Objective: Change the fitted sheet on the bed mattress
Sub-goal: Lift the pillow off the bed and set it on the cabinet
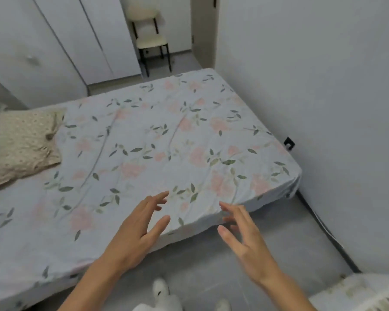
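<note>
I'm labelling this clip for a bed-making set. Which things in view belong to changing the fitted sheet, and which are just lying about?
Part of the job:
floral fitted sheet, on the mattress
left hand, open
right hand, open

Just lying about:
beige pillow, on the bed
chair
wardrobe
floral fabric, bottom right

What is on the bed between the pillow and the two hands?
Only the floral fitted sheet, bare, lies between the pillow and both hands, in the head view.

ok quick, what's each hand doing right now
Left hand: open, fingers spread, holding nothing, over the sheet.
Right hand: open, fingers spread, holding nothing.
</note>
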The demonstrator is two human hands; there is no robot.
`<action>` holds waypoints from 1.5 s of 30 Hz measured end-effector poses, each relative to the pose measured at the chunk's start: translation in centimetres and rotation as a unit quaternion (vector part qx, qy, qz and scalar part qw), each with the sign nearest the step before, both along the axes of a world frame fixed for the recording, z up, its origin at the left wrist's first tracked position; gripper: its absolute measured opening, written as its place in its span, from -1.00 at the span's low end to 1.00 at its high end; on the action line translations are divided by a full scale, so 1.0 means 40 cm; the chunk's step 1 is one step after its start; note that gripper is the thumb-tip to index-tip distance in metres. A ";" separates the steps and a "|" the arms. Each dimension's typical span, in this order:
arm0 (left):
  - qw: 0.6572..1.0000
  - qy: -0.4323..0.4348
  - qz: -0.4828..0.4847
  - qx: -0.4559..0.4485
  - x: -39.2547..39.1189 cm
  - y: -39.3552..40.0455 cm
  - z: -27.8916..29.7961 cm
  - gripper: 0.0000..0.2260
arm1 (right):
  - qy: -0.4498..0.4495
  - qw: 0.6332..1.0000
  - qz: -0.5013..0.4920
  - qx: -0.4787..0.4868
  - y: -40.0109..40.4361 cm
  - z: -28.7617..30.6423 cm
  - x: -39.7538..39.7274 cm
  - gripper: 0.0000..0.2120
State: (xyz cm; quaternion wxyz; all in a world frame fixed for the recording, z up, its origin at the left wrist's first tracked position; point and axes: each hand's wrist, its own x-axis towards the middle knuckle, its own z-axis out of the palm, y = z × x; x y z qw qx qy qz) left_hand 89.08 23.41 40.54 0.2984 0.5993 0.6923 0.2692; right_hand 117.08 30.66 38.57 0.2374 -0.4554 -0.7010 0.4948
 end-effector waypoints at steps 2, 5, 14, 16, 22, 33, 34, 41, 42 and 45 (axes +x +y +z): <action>0.998 -0.013 0.064 -0.004 -0.046 -0.092 0.002 -0.56 | -0.006 0.999 0.046 -0.005 0.015 -0.003 -0.087 -0.57; 0.987 -0.039 0.156 0.005 -0.138 -0.216 -0.007 -0.57 | -0.010 0.992 0.129 0.003 0.018 0.007 -0.255 -0.56; 0.947 -0.087 0.308 0.034 -0.542 -0.471 -0.062 -0.59 | -0.051 0.964 0.259 0.032 -0.099 -0.009 -0.791 -0.58; 0.946 -0.090 0.309 0.026 -0.648 -0.511 -0.066 -0.59 | -0.047 0.964 0.260 0.014 -0.151 -0.024 -0.909 -0.60; 0.937 -0.087 0.338 0.016 -0.909 -0.605 -0.051 -0.59 | -0.055 0.953 0.299 0.015 -0.292 -0.022 -1.195 -0.59; 0.921 -0.076 0.380 -0.035 -1.253 -0.611 -0.173 -0.49 | -0.076 0.942 0.327 -0.009 -0.220 -0.130 -1.538 -0.59; 0.921 -0.068 0.381 -0.045 -1.287 -0.602 -0.193 -0.49 | -0.077 0.942 0.325 -0.014 -0.205 -0.155 -1.583 -0.59; 0.914 -0.004 0.386 -0.128 -1.614 -0.472 -0.373 -0.52 | -0.101 0.926 0.365 -0.013 -0.076 -0.365 -1.969 -0.56; 0.912 -0.003 0.388 -0.132 -1.672 -0.447 -0.404 -0.53 | -0.107 0.920 0.378 -0.006 -0.049 -0.394 -2.025 -0.56; 0.907 0.002 0.396 -0.144 -1.835 -0.368 -0.502 -0.55 | -0.125 0.909 0.396 0.013 0.044 -0.479 -2.184 -0.55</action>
